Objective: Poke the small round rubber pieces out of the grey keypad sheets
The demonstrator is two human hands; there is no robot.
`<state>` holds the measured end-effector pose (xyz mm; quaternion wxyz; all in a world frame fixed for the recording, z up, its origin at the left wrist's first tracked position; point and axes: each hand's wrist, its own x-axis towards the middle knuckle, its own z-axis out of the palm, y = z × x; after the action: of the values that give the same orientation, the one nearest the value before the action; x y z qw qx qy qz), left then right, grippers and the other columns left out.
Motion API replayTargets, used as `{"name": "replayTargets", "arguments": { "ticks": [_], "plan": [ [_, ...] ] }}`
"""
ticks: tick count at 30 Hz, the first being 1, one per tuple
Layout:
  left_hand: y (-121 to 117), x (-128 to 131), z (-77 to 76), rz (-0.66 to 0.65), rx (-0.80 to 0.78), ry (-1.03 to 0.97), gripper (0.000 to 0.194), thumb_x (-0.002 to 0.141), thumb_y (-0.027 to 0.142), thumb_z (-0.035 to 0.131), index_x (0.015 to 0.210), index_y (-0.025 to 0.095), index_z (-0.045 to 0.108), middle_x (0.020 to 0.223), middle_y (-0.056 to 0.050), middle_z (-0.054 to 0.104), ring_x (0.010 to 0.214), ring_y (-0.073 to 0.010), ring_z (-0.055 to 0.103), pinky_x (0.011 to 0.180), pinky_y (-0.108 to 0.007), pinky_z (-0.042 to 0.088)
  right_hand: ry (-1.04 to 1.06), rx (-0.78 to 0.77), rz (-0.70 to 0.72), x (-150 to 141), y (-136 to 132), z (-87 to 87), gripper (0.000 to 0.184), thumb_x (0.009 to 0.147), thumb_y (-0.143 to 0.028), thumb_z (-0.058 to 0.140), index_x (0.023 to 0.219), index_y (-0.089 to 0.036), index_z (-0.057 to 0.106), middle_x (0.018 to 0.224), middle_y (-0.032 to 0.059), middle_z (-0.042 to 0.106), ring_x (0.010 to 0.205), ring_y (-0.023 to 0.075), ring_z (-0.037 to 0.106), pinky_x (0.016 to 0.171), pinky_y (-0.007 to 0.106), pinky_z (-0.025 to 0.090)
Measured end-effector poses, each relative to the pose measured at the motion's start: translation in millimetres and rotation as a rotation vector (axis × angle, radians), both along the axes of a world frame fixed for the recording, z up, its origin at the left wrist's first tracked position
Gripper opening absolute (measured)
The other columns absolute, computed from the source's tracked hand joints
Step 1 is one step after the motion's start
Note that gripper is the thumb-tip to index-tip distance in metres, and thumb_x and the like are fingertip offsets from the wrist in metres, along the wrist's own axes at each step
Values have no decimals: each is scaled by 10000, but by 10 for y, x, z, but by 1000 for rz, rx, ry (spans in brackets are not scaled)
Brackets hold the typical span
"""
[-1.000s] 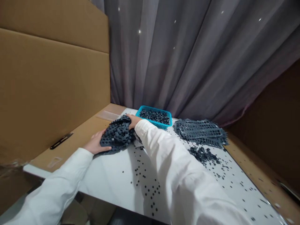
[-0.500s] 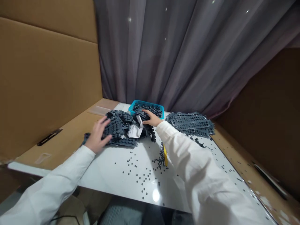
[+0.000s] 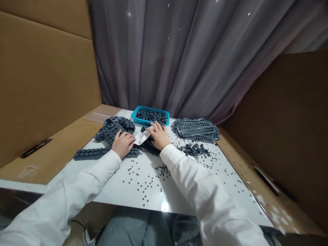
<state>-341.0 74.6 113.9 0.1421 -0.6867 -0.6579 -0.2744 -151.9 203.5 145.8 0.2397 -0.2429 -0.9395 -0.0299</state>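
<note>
Near the middle of the frame, we have our left hand (image 3: 123, 144) at the left edge of a crumpled white paper (image 3: 140, 138) and our right hand (image 3: 161, 136) at its right side, fingers spread; we cannot tell whether either hand pinches it. A bumpy dark sheet (image 3: 109, 131) lies bunched left of centre, above a bumpy strip (image 3: 89, 154). Behind our hands, we see a blue basket (image 3: 132, 117) of dark bits. Right of centre lie perforated sheets (image 3: 196, 130), with a loose dark pile (image 3: 196, 150) just below.
</note>
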Motion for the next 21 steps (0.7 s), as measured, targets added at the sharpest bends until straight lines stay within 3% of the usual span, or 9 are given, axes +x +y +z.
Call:
{"name": "replayTargets", "arguments": {
  "ticks": [2,6,10,13,15,17,19,21],
  "plan": [
    [-20,-35,18,8,56,-44,145,825,202,547,833,232,688,906,-37,720,953,-250,591,1046,-506,268,3,22,-9,-111,-14,1,178,820,-135,588,951,-223,670,1189,86,640,1233,282,455,1012,501,279],
    [-88,-51,93,78,174,-185,168,860,323,545,848,221,679,945,-67,699,938,-245,580,962,-452,351,155,104,-40,-15,-50,173,199,925,-186,464,912,-213,660,982,50,709,1012,205,572,1015,449,258],
    [-240,79,175,122,189,-389,302,860,431,524,735,176,625,822,-91,645,839,-236,576,797,-382,442,315,326,34,443,-442,322,175,911,-201,489,919,-238,661,900,23,716,845,177,585,929,392,313],
    [-478,305,210,-20,37,-547,469,920,496,380,681,170,618,628,-40,619,616,-167,578,609,-290,477,342,382,8,821,-904,156,215,888,-193,546,1031,-318,646,925,0,723,775,180,586,825,384,346],
    [-669,514,213,-181,-112,-715,580,954,516,229,811,167,670,682,-53,670,615,-164,622,573,-271,498,292,331,22,1017,-1207,-58,341,869,-170,577,1139,-376,602,969,-16,725,797,193,604,797,394,357],
    [-846,741,207,-376,-318,-1204,494,881,571,428,1041,161,652,887,-98,712,761,-209,669,655,-307,535,289,268,10,1160,-1481,-268,444,846,-157,603,1205,-415,560,1002,-29,723,806,206,616,785,408,363],
    [-982,953,200,-360,-359,-1549,489,766,516,648,1100,159,635,1007,-119,707,875,-243,668,753,-341,540,317,207,-7,1278,-1725,-421,497,826,-153,615,1237,-422,542,989,-28,729,787,219,616,790,432,360],
    [-1069,1119,192,-279,-336,-1713,480,700,456,737,1057,143,661,1010,-125,712,911,-264,664,804,-366,532,344,116,11,1410,-1938,-509,509,802,-221,649,1257,-417,531,986,-10,728,787,239,611,825,472,362]
  ]
}}
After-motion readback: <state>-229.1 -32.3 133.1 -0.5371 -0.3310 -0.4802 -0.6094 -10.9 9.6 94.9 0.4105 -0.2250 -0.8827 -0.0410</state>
